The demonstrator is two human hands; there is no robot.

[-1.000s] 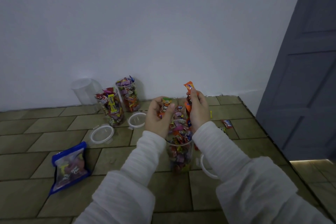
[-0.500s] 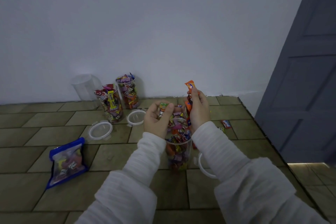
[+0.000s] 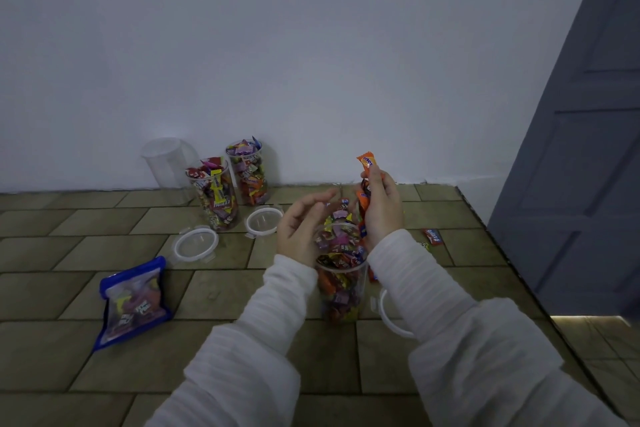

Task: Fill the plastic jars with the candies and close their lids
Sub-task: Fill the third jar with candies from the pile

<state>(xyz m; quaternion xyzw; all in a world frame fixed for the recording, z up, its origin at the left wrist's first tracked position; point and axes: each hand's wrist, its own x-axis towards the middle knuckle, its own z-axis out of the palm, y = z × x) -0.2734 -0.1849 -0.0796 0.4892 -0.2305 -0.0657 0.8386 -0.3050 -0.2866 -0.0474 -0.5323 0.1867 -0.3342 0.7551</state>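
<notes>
Left hand has dropped its candy, fingers relaxed; right hand grips orange stick over jar.

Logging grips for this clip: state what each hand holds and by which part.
The right hand grips orange candy sticks around their middle, top ends poking out above the fingers. The left hand holds nothing, fingers loosely open beside the jar.

The room is dim and bluish, with soft, even light and faint shadows. A bright warm strip of light glows under the grey panelled door. Lines bow at the edges; colours look muddy and slightly soft.
</notes>
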